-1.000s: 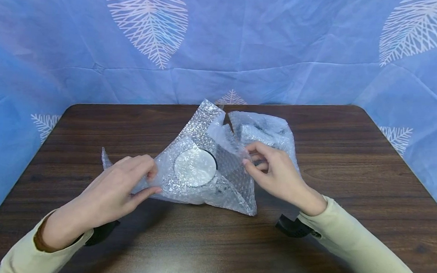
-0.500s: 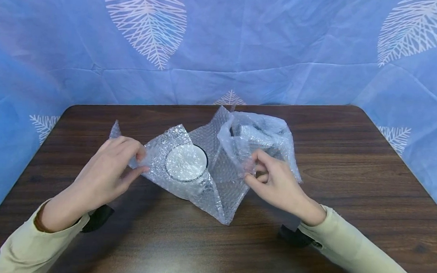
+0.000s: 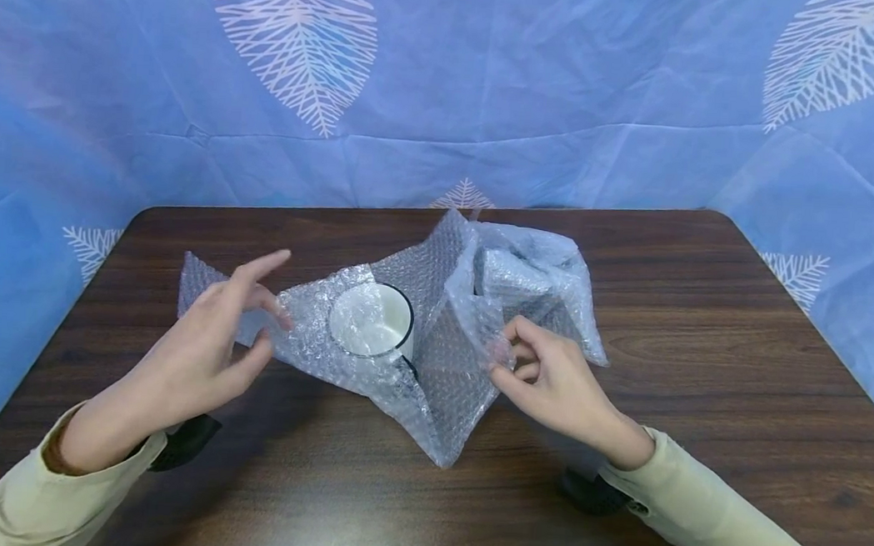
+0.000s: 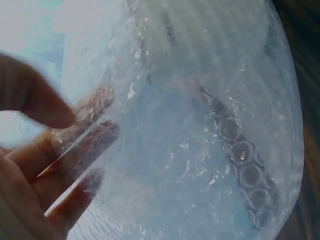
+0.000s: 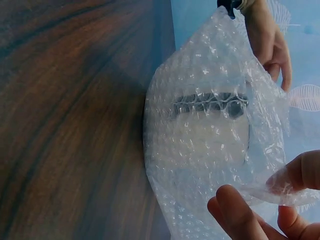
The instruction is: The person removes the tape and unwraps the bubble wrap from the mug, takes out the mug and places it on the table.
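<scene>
A white mug (image 3: pixel 393 310) with a dark rim stands in a loosened sheet of bubble wrap (image 3: pixel 449 374), a flap still covering its left side. Its dark handle shows through the wrap in the right wrist view, beside the pale mug wall (image 5: pixel 210 140). My left hand (image 3: pixel 195 358) is just left of the mug, thumb and fingers spread apart at the wrap's left flap. In the left wrist view that flap (image 4: pixel 165 150) lies close to the fingers. My right hand (image 3: pixel 561 385) pinches the wrap's edge between thumb and fingers, right of the mug.
Behind my right hand lies a bulky bundle of bubble wrap (image 3: pixel 515 274). Everything rests on a dark wooden table (image 3: pixel 673 338). A blue cloth (image 3: pixel 538 87) with white leaf prints hangs behind the far edge. Black straps (image 3: pixel 186 441) sit at both wrists.
The wrap has spread outward and flatter, and its cover has slid partly off, baring the mug's inside. My left hand has moved left and let go of the flap; the right keeps its pinch.
</scene>
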The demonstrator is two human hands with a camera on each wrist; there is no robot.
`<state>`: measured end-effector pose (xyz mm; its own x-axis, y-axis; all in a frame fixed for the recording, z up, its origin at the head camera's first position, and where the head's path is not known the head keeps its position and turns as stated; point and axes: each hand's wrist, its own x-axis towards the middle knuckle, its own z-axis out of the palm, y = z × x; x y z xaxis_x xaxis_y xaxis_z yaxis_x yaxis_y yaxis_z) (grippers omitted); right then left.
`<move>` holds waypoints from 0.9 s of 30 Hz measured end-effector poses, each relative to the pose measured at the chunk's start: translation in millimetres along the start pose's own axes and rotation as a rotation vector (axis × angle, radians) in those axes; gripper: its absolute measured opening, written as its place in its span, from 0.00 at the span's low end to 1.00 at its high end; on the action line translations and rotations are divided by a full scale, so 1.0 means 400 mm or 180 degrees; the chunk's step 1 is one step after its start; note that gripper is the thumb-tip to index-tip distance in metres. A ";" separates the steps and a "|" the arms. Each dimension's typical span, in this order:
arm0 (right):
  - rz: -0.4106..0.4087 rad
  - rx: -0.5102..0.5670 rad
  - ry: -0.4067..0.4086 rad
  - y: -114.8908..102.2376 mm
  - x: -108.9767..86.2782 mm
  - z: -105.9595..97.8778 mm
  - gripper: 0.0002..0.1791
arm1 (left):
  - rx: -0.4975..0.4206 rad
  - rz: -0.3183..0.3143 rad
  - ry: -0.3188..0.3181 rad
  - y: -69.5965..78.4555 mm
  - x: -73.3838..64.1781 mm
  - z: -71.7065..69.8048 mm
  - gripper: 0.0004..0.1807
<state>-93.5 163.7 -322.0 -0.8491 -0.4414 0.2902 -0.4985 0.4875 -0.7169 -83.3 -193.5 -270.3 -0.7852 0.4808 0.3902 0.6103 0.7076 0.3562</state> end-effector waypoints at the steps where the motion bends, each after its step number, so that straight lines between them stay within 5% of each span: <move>1: 0.0009 0.0008 -0.0003 0.001 -0.002 0.000 0.09 | -0.0053 -0.0038 -0.0057 0.005 -0.002 -0.003 0.37; 6: 0.0081 0.0044 0.0000 0.008 -0.009 0.002 0.13 | -0.0349 -0.0176 -0.0150 0.035 -0.009 -0.003 0.13; 14: 0.0210 -0.0226 0.0069 0.012 -0.014 -0.001 0.13 | -0.0552 0.0060 -0.0282 0.086 -0.022 0.034 0.13; 19: 0.0172 -0.0162 0.0044 0.015 -0.018 -0.004 0.11 | -0.0329 0.0324 -0.0712 0.117 -0.044 0.060 0.03; 27: 0.0090 -0.0080 0.0048 0.020 -0.022 -0.007 0.09 | 0.0031 0.0286 -0.1609 0.112 -0.092 0.107 0.22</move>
<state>-90.4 173.5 -328.6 -0.8653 -0.4159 0.2796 -0.4783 0.5186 -0.7087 -31.6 -157.3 -304.9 -0.6838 0.7285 -0.0413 0.6785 0.6557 0.3313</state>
